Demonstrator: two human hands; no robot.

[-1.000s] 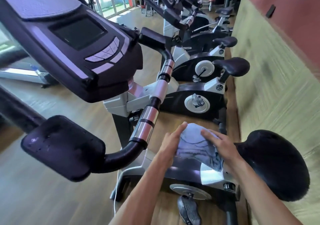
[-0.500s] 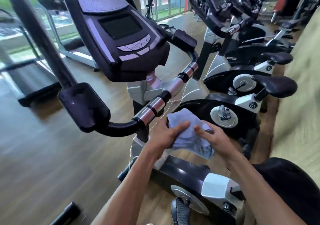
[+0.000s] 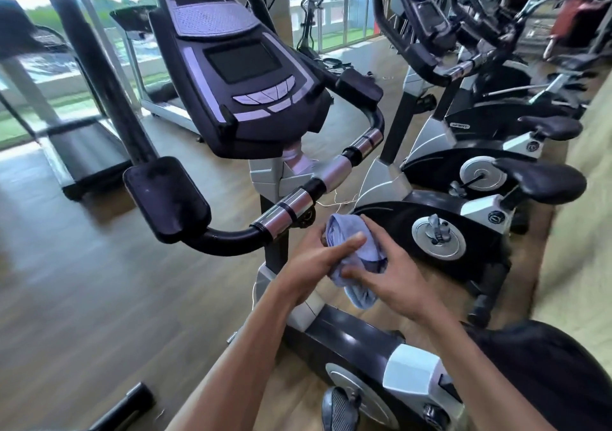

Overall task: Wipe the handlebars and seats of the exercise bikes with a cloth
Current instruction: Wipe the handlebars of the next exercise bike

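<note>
Head view: both hands bunch the blue cloth just below the nearest bike's handlebar; left hand curls round it, right hand pinches its lower fold. It touches no bike yet, so wiping here looks unstarted. That bike's seat sits behind the handlebar, nearest the person; beyond the handlebar, further seats wait, condition untellable.
</note>
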